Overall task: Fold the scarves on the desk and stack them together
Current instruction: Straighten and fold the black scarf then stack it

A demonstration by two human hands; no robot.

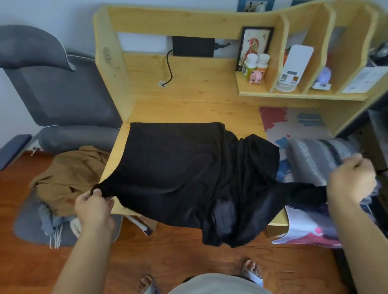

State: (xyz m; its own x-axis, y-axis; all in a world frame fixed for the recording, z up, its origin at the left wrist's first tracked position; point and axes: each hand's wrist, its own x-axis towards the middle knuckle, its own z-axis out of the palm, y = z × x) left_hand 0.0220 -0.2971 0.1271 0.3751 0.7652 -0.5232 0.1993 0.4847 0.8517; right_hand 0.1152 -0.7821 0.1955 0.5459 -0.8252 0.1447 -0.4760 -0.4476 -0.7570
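The black scarf lies spread over the left half of the table, its far edge fairly flat and square, its near part spilling over the table's front edge and hanging in a bunched fold toward the floor. The left hand pinches the scarf's near-left corner just off the table's front-left corner, fingers curled tight on the cloth. The right hand is closed too, near the front-right part of the table; a stretched strip of the black scarf runs to it, so it seems to hold that end, though the grip itself is hidden behind the knuckles.

The main risk is the sagging middle: most of the loose cloth hangs past the front edge, and its weight could drag the flat part off the table if either hand slackens. Pulled unevenly, the thin fabric would likely twist and fold crooked.

A grey striped scarf sits just beside the right hand, touching or nearly touching the black one; a tug could catch it and drag it along, or sweep it off the front-right edge.

A brown scarf and a pale fringed one lie on a grey chair left of the table, not yet folded.
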